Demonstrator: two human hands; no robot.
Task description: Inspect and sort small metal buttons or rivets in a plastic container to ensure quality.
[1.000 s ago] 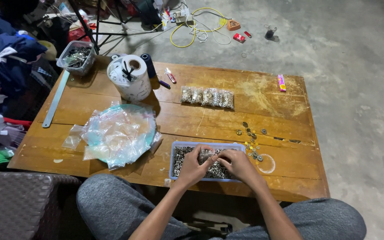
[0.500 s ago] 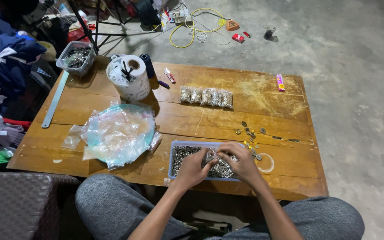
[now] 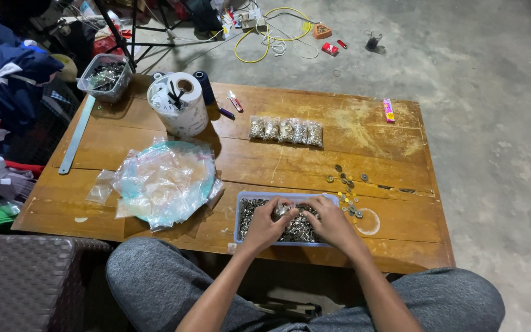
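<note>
A shallow blue tray (image 3: 239, 216) full of small metal pieces sits at the near edge of the wooden table (image 3: 364, 132). Both hands rest over it, fingertips meeting at the tray's middle. My left hand (image 3: 267, 223) and my right hand (image 3: 329, 220) pinch a small clear packet of the pieces (image 3: 283, 209) between them. Several loose metal pieces (image 3: 346, 187) lie just right of the tray, beside a clear ring (image 3: 369, 221).
A row of filled small bags (image 3: 286, 130) lies mid-table. A pile of empty clear bags (image 3: 164, 180) sits to the left, a white tub (image 3: 178, 112) behind it, a metal ruler (image 3: 77, 135) at the left edge. Cluttered clothes and cables surround the table.
Both hands have stayed over the tray, shifting slightly while working the packet between the fingertips. Nothing else on the table has moved.
</note>
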